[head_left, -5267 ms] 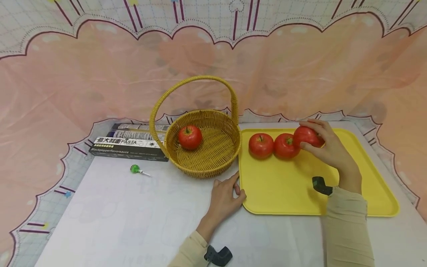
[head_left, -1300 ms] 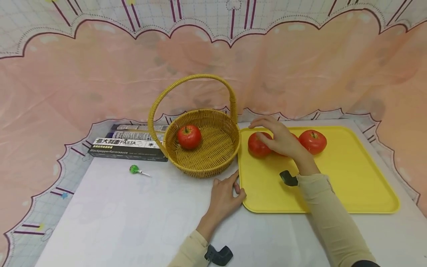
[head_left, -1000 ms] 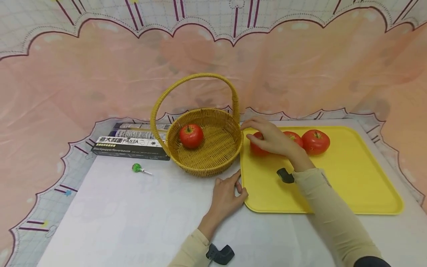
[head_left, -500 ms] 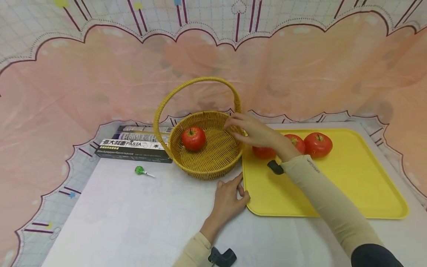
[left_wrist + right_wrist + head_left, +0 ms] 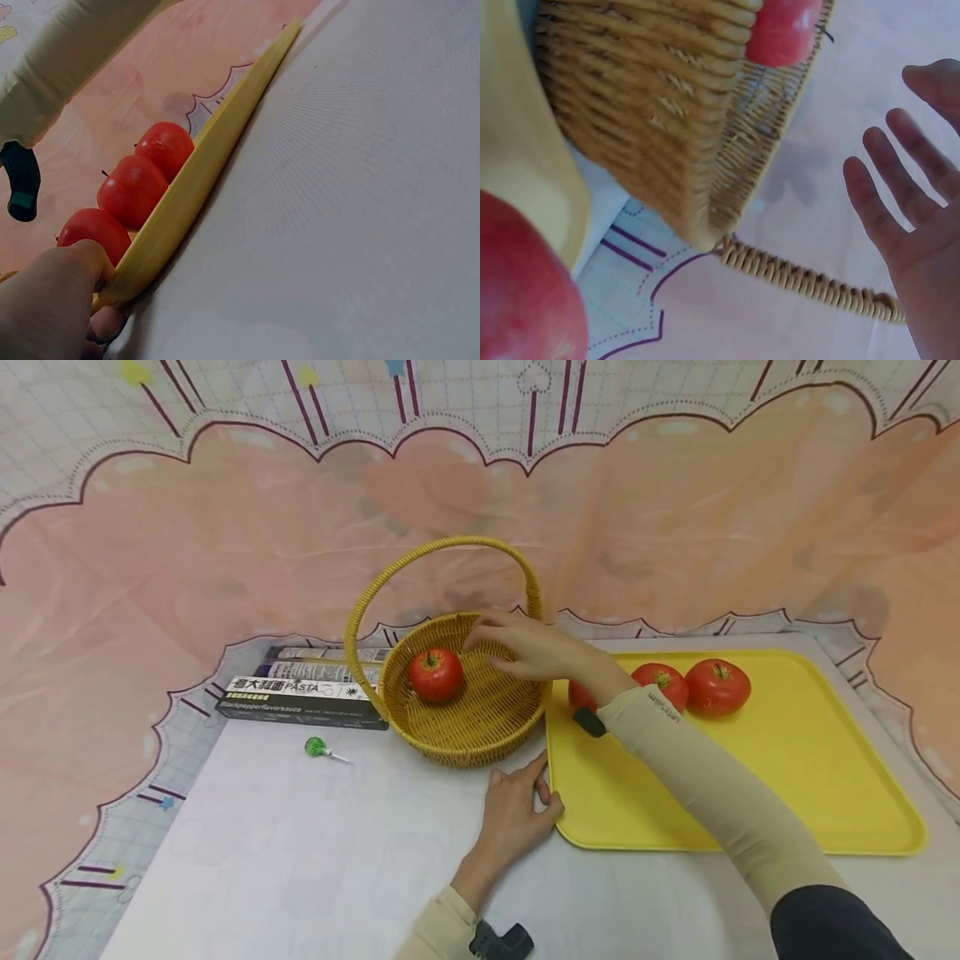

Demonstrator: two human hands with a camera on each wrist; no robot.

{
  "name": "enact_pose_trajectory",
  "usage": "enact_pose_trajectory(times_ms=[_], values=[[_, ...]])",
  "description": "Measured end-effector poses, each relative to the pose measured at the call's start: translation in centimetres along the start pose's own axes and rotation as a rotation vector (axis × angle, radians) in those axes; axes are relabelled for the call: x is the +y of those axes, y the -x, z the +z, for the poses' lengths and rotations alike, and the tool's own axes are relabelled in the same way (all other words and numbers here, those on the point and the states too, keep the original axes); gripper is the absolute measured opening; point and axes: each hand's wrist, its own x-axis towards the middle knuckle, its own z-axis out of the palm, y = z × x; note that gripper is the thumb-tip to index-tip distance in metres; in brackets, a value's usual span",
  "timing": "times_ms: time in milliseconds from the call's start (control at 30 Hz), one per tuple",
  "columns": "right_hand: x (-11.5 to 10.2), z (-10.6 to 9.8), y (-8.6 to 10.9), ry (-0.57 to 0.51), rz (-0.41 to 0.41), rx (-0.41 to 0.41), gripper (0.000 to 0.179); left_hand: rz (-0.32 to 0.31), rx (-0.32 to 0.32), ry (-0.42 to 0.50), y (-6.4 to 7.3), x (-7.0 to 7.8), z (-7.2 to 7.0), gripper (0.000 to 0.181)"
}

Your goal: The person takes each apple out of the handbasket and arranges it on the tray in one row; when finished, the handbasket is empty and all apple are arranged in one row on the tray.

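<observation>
My right hand (image 5: 525, 647) hovers over the right side of the yellow wicker basket (image 5: 465, 752), fingers spread and holding nothing. Left of its fingertips, a red apple (image 5: 436, 675) lies inside the basket. In the right wrist view the hand (image 5: 922, 187) is apart from that apple (image 5: 784, 30). My left hand (image 5: 517, 810) grips the near left edge of the yellow tray (image 5: 735, 810); in the left wrist view the thumb lies over the rim with fingers below. Three red apples stand in a row on the tray: one (image 5: 581, 695) partly behind the right forearm, a middle one (image 5: 660, 683), and a right one (image 5: 717, 687).
Left of the basket lies a black-and-white pasta box (image 5: 303, 703), with dark printed packages (image 5: 322, 668) behind it. A green lollipop (image 5: 316, 747) lies in front of the box. The basket's tall handle (image 5: 450, 542) arches above it. A patterned cloth (image 5: 300, 527) hangs behind the table.
The right hand set an apple at the row's right end and released it, then moved left, over the other apples, to the basket. The left hand stays at the tray's edge.
</observation>
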Motion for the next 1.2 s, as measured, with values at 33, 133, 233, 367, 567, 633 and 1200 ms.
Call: enact_pose_trajectory(times_ms=[33,133,233,367,567,633,1200], values=[[0.0,0.1,-0.3,-0.006,-0.001,-0.012,0.031,-0.001,0.001,0.0,0.1,0.0,0.0,0.055],[0.0,0.4,-1.0,-0.021,-0.008,-0.034,0.032,-0.004,0.004,-0.005,0.1,0.0,0.1,0.055],[0.0,0.5,-1.8,-0.042,-0.012,-0.047,0.032,-0.004,0.006,-0.016,0.0,0.0,0.0,0.054],[-0.2,0.6,-2.8,-0.048,0.015,-0.079,0.033,-0.008,0.001,-0.017,-0.1,0.0,0.0,0.054],[-0.3,1.0,-3.7,-0.018,0.078,-0.136,0.036,-0.002,0.004,-0.002,0.1,0.1,0.1,0.054],[-0.3,1.1,-3.9,-0.02,0.086,-0.148,0.037,0.003,0.01,-0.007,0.1,0.1,0.1,0.054],[0.3,3.1,-6.8,-0.089,0.12,-0.299,0.044,0.006,0.015,-0.006,0.0,0.1,0.0,0.054]])
